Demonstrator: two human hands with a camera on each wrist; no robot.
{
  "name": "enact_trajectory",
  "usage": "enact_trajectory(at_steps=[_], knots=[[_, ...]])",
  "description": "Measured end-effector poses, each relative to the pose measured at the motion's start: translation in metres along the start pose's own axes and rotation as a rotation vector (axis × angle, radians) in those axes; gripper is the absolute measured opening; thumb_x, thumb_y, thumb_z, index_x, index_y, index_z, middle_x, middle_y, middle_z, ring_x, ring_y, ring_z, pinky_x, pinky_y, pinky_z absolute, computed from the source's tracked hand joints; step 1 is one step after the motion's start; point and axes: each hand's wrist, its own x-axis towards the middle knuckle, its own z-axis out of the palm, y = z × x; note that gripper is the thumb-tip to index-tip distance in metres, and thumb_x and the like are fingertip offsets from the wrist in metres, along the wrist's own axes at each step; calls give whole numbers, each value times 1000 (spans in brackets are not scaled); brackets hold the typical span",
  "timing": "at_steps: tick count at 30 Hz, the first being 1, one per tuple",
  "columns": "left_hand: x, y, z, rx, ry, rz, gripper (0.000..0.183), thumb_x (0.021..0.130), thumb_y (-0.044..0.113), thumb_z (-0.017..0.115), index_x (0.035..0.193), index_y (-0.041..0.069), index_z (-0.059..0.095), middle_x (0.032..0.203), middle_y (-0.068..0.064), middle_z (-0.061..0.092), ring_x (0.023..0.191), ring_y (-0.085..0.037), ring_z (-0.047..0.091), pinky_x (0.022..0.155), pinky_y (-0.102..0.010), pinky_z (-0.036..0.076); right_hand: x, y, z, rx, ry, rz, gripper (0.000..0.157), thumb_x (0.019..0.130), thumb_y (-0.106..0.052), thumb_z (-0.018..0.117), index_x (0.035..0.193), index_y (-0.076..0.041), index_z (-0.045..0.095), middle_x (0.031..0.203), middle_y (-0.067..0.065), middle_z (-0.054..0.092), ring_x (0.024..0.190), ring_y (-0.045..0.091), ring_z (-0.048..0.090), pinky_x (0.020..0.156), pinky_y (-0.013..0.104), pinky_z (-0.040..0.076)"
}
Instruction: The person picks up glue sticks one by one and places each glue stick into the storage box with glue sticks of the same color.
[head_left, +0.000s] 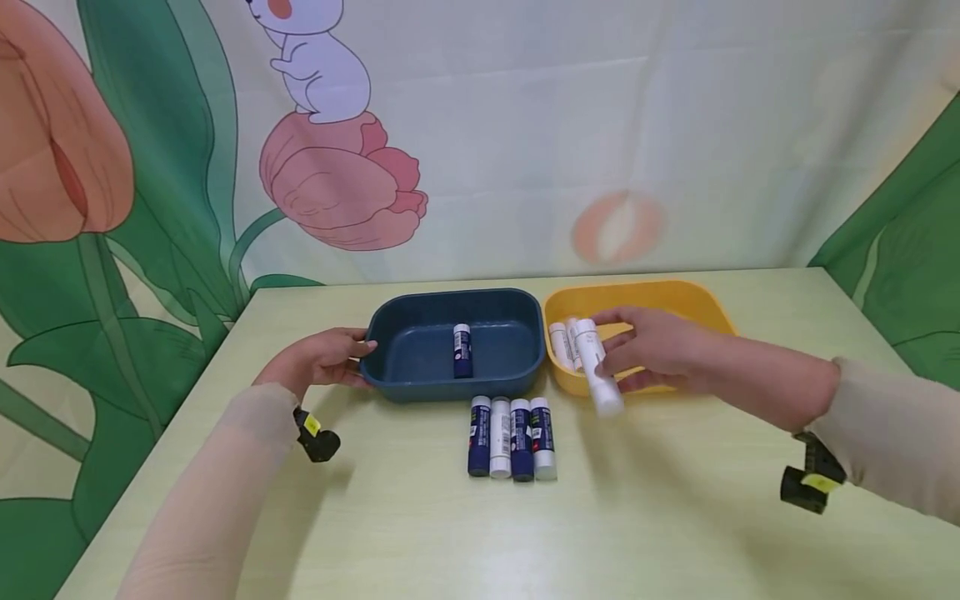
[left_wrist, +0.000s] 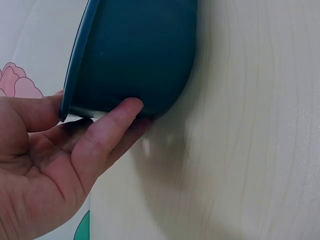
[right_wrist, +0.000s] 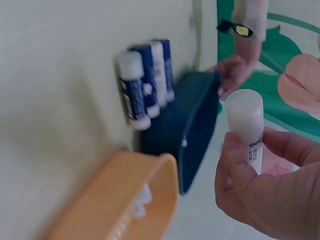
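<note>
My left hand point(head_left: 330, 357) grips the left end of a dark blue tray point(head_left: 442, 390), thumb at the rim and fingers against the outer wall, as the left wrist view shows. One blue glue stick point(head_left: 462, 352) with a white cap lies inside that tray. In my right hand point(head_left: 648, 346) a white glue stick point(head_left: 596, 367) is pinched between thumb and fingers, tilted over the near left edge of a yellow tray point(head_left: 675, 292). Printed lettering shows on its side in the right wrist view. White glue sticks point(head_left: 560, 346) lie in the left part of the yellow tray.
In front of the blue tray, several glue sticks point(head_left: 512, 439) in blue and white lie side by side on the pale wooden table point(head_left: 405, 517). The two trays stand next to each other. Behind the table hangs a printed cloth point(head_left: 495, 167) with flowers.
</note>
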Motion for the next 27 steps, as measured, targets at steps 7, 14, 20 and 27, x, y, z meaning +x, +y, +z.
enact_trajectory(at_steps=[7,14,20,27], knots=[[0,-1,-1,6,-3,0,62,113,19,31,164,3,-1,164,-30,25,108,-23,61,101,-40,58,2,-35,-31,-25,-1,-58,78,99,-4,61,162,-7,16,148,21,43,95,16,67,82,24,63],[0,-3,-2,-1,4,-9,62,113,20,32,164,4,0,164,-29,25,106,-23,61,96,-37,61,10,-64,-59,-107,-19,-41,76,101,-7,60,163,-9,15,146,19,41,98,18,65,84,28,64],[0,-2,-3,-2,-6,-4,62,113,19,31,164,4,0,164,-28,25,109,-23,60,102,-40,58,18,-83,-76,-171,-20,5,78,101,-10,62,164,-11,15,145,17,42,99,18,65,87,29,64],[1,-2,-3,-6,-15,15,60,113,18,30,164,3,2,163,-29,27,103,-19,64,110,-44,51,31,-97,-91,-159,38,19,81,102,-13,62,165,-14,12,142,14,44,87,13,68,84,27,64]])
